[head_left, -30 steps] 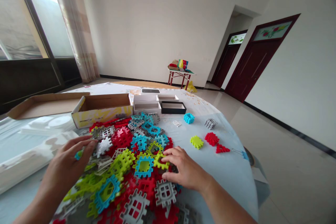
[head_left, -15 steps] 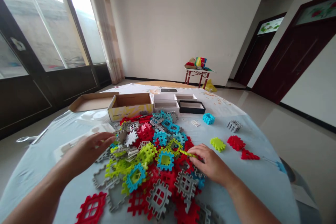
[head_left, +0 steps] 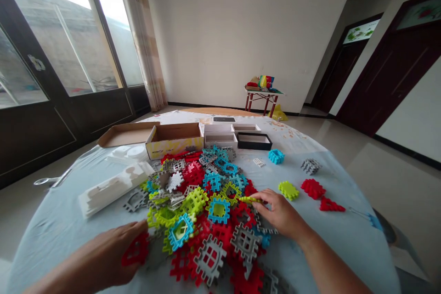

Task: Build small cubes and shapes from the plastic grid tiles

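My left hand (head_left: 113, 252) is at the near left edge of the pile, its fingers closed around a red interlocking plastic piece (head_left: 136, 250) with a toothed edge; part of that piece is hidden by the hand. My right hand (head_left: 280, 213) pinches a thin yellow-green interlocking piece (head_left: 248, 200) edge-on between thumb and fingers, above the pile's right side. Between the hands spreads a heap of toothed pieces: a blue frame with a green centre (head_left: 218, 210), a grey window piece (head_left: 211, 259), a yellow-green piece (head_left: 195, 200) and several red ones.
Behind the heap stand an open yellow-and-white carton (head_left: 174, 149), its brown lid (head_left: 126, 134) and several small boxes, one black (head_left: 255, 141). White moulded packaging (head_left: 113, 190) lies left. Stacks in blue (head_left: 276, 156), grey (head_left: 310, 166), green (head_left: 288, 190) and red (head_left: 313, 188) stand right.
My left hand has come from the heap's far left side toward the near left and taken hold of the red piece there. My right hand keeps the yellow-green piece in nearly the same place.
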A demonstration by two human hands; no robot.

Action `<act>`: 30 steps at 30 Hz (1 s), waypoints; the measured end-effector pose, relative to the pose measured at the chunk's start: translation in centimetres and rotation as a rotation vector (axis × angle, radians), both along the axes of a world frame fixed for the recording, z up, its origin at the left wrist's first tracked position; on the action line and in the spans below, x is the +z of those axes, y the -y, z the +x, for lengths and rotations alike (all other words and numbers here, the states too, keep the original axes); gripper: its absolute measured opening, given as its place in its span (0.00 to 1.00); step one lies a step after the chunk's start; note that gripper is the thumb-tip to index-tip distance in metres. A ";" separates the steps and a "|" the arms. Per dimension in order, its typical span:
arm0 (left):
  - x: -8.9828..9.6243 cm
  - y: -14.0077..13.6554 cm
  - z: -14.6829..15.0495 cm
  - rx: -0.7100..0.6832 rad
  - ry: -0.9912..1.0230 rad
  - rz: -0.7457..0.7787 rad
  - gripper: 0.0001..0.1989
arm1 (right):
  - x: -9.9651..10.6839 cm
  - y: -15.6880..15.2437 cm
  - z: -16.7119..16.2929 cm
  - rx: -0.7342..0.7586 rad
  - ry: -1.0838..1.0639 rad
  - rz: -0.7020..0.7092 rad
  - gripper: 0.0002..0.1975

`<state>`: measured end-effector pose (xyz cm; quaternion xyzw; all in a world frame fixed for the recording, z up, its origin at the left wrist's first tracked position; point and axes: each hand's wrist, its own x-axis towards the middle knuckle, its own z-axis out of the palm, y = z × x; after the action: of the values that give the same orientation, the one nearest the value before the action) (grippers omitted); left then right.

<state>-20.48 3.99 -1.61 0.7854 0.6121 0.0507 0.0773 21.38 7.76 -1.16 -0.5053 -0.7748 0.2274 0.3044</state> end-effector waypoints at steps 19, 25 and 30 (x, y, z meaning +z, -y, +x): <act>1.5 -9.6 14.8 -0.234 0.502 0.170 0.17 | -0.9 -0.7 0.3 -0.074 -0.062 0.039 0.13; 3.6 -10.7 13.8 -0.235 0.607 0.176 0.21 | -0.8 -0.7 0.5 -0.075 -0.079 0.040 0.12; 3.8 -10.6 9.5 -0.085 0.583 0.294 0.16 | -0.7 -0.7 0.5 -0.078 -0.095 0.046 0.13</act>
<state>-10.93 14.57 2.17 0.7653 0.5171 0.3580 0.1371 21.84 8.42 -1.83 -0.5167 -0.7442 0.2209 0.3610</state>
